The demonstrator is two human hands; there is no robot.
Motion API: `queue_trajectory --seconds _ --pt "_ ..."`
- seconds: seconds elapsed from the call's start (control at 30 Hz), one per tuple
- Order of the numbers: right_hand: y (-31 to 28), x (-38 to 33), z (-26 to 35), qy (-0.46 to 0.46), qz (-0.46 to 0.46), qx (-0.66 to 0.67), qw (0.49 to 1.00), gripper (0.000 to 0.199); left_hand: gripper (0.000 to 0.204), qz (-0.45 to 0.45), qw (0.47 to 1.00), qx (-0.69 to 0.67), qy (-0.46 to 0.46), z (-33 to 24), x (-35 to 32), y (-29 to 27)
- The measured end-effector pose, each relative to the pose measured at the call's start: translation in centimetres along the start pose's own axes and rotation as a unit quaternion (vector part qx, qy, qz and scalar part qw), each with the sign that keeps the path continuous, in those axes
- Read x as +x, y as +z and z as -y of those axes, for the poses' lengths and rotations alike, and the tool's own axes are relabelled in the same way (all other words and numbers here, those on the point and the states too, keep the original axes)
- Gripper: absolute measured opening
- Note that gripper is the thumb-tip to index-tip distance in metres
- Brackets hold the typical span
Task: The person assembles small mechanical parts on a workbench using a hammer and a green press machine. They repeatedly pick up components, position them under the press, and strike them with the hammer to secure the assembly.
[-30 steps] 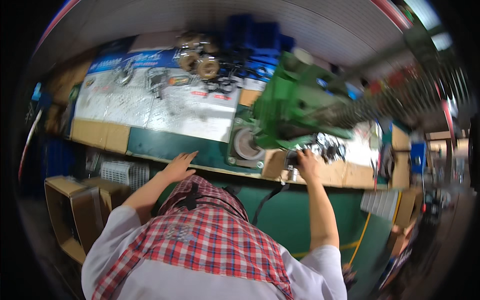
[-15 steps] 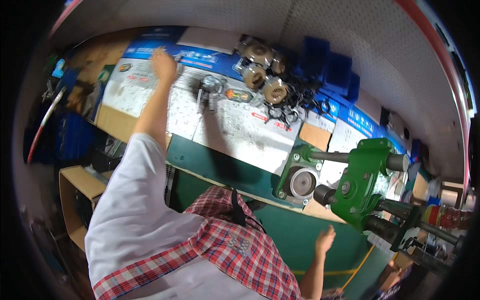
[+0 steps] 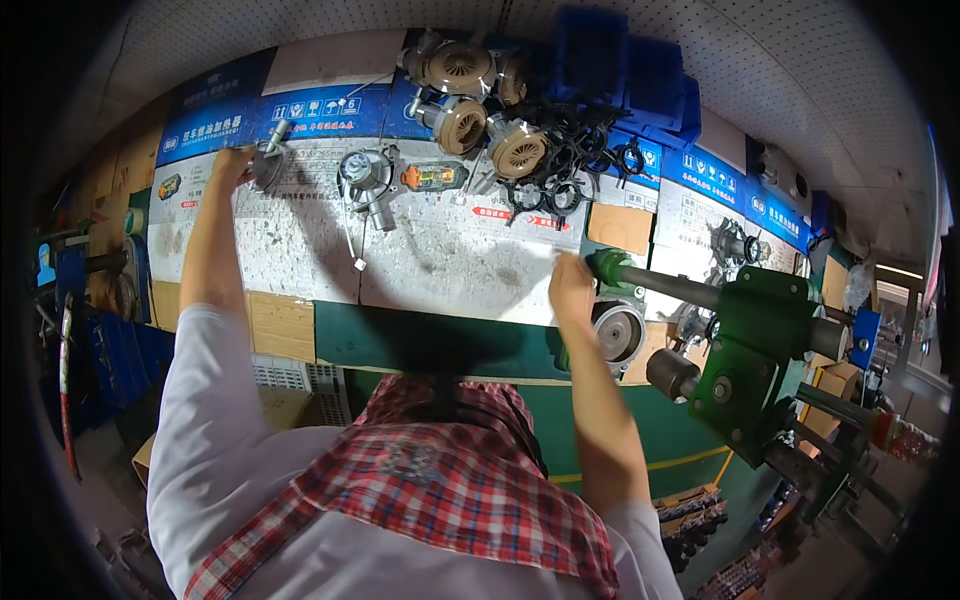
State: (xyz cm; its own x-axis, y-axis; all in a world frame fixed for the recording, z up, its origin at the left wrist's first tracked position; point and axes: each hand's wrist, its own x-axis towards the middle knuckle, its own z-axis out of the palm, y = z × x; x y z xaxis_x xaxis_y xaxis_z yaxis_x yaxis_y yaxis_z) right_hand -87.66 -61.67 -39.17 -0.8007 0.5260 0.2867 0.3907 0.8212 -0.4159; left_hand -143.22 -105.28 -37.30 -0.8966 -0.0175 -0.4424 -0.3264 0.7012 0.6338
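Observation:
At the left of the bench, my left hand (image 3: pixel 234 166) is closed on the edge of a small grey metal housing (image 3: pixel 266 168) with a short tube on top. Its fingertips are partly hidden. My right hand (image 3: pixel 572 288) is over the bench's front part, just left of the green press (image 3: pixel 740 345) and its round metal cup (image 3: pixel 617 332). Those fingers look curled together; whatever they hold, if anything, cannot be made out. Between the hands lies another grey metal motor housing (image 3: pixel 366 172), with a thin cable and a white connector (image 3: pixel 360 265).
Several brown-faced round fan units (image 3: pixel 520 150) are piled at the back middle, beside a heap of black rings (image 3: pixel 570 160). Blue bins (image 3: pixel 592 60) stand behind them. Flattened cardboard (image 3: pixel 450 270) covers the green bench. Another metal part (image 3: pixel 738 243) sits beyond the press.
My right hand has risen from below the bench edge to beside the press. My left hand stays at the far left of the bench, by the grey housing. The whole view has turned.

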Motion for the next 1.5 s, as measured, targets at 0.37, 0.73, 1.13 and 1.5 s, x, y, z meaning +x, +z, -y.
queue_trajectory --seconds 0.37,0.73,1.13,1.5 --pt "0.9 7.2 -3.1 -0.089 0.094 -0.309 0.942 0.008 0.033 0.106 0.888 0.323 0.309 6.6 -27.6 -0.6" --pt "-11.7 -4.3 4.2 0.141 0.169 0.072 0.973 0.024 0.035 0.313 0.642 0.36 0.6 1.5 -46.8 18.8" --pt "-13.3 -14.6 5.1 0.374 0.181 0.464 0.782 0.056 0.096 0.314 0.815 0.178 0.454 1.0 -50.6 25.0" --pt "-7.8 -17.4 12.0 0.25 0.226 0.386 0.859 0.054 0.067 0.232 0.827 0.217 0.464 5.7 -48.8 27.2"
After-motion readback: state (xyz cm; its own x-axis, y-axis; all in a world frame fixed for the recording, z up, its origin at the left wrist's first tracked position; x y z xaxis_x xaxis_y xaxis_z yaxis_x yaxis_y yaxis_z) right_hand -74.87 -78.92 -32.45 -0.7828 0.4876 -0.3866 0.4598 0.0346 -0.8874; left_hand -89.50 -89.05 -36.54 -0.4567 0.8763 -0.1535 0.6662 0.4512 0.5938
